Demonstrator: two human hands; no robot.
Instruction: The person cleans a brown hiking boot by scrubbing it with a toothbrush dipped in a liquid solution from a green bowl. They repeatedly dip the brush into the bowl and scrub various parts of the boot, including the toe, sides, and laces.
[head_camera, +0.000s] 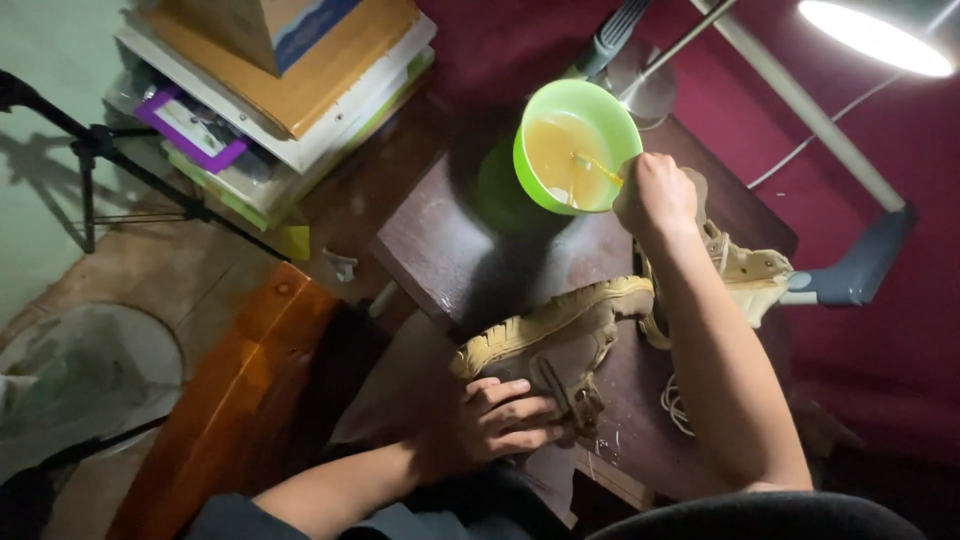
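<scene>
One dark wooden bench (440, 250) carries the work, and I place every other thing by it. On the floor to its left stands one stack of books and boxes (270, 100), and further left one black tripod (100, 160). Beyond its far edge rises one lamp (870, 40), which is lit.

On the bench there are two tan boots. The first boot (550, 345) lies on its side at the near edge, its sole turned to the left. The second boot (745, 270) lies at the right edge, partly hidden by the arm. At the far edge stands one green bowl (575, 145) with yellowish liquid.

The left hand (500, 420) lies with fingers spread on the first boot. The right hand (655, 195) is closed on one thin brush (598, 168), whose tip is in the bowl.
</scene>
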